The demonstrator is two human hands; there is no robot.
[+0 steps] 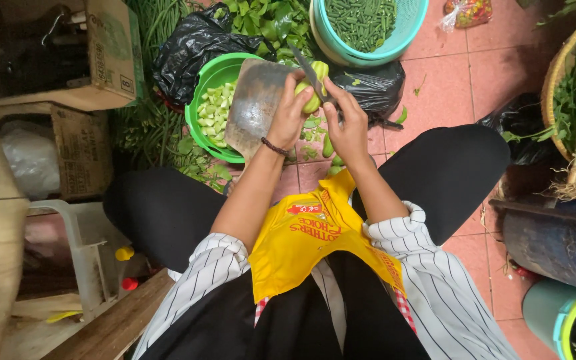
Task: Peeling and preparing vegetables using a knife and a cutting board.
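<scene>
Both hands carry the grip in the head view, the only 1 I have. Left hand (289, 113) closes around a pale green vegetable (314, 90), thumb and fingers wrapped about its lower half, a dark bead bracelet (275, 147) at the wrist. Right hand (348, 127) is curled tight on a knife (308, 67), its handle hidden in the fist.

That vegetable sits between my 2 hands, above the pink floor tiles (455, 80) and just past the knees. It looks oblong, its long axis running roughly away from me and slightly right, the far end lobed and glossy yellow-green. I see the knife's thin grey blade lying against it, slanting up and to the left, tip pointing away.

Just left of the left hand stands a worn wooden cutting board (255, 100), tilted, its surface grey-brown and scuffed, resting against a green plastic basket (208, 80) that holds pale green cut chunks. Small green scraps (315, 137) lie on the tiles beneath the hands. Farther off I make out a teal perforated basket (408, 27) of chopped green beans, and crumpled black plastic bags (191, 47) with leafy greens between them. Across the lap hangs a yellow apron (308, 243), smooth and creased.
</scene>
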